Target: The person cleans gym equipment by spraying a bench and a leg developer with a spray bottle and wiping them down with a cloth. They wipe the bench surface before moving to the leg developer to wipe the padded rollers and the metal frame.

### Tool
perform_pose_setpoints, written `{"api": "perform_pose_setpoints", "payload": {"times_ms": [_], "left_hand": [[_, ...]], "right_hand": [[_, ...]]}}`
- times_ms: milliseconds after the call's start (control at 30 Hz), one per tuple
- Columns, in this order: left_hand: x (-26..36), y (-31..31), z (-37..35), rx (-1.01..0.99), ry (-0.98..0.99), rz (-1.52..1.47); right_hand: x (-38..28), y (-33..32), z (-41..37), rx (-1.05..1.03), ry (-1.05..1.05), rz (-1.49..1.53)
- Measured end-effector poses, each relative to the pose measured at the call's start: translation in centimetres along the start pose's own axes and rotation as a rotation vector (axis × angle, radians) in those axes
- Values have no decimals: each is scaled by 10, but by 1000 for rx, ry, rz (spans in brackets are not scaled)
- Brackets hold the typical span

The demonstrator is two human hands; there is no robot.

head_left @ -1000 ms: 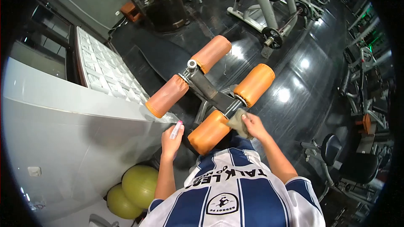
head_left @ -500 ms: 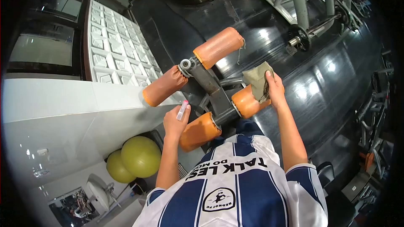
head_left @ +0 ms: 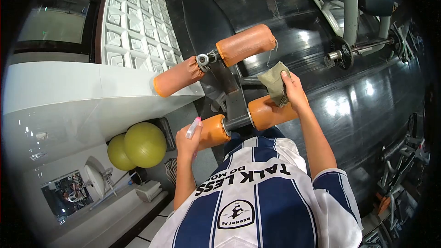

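My left hand (head_left: 187, 141) is closed around a small spray bottle (head_left: 193, 127) with a pink tip, beside the lower left orange roller pad (head_left: 212, 132). In my right hand (head_left: 294, 91) is a folded olive-grey cloth (head_left: 275, 83), pinched between thumb and fingers over the lower right orange pad (head_left: 268, 113). Whether the cloth touches that pad cannot be made out. Two brownish-orange pads, one on the upper left (head_left: 178, 77) and one on the upper right (head_left: 246, 45), sit across the metal frame (head_left: 235, 98) of the bench.
Two green exercise balls (head_left: 145, 144) lie at the left below the white ledge (head_left: 64, 80). A weight machine with a plate (head_left: 342, 53) stands at the upper right. A black bench pad (head_left: 204, 14) extends away behind the rollers. More gym equipment lines the right edge.
The view has shifted, with the green balls now higher and the weight machine further right. Both hands still hold their items; the cloth is slightly further left and higher.
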State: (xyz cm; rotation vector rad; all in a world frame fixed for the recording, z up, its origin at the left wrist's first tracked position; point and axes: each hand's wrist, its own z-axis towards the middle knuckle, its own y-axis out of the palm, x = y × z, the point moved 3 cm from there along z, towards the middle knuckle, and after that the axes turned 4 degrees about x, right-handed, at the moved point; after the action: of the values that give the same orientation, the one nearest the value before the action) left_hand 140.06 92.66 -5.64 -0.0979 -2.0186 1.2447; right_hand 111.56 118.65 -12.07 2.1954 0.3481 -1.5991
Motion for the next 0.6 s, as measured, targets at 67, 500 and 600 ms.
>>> {"api": "perform_pose_setpoints", "payload": {"times_ms": [67,500,600], "left_hand": [[-2,1,-11,-21,-19,-15],[-26,38,-47,-425,-115,85],[-34,37,-42,-332,-46,18]], "right_hand": [[0,0,0,-1,10,-9],[10,2,-15,127,58,25],[6,13,-18,96,92,35]]}}
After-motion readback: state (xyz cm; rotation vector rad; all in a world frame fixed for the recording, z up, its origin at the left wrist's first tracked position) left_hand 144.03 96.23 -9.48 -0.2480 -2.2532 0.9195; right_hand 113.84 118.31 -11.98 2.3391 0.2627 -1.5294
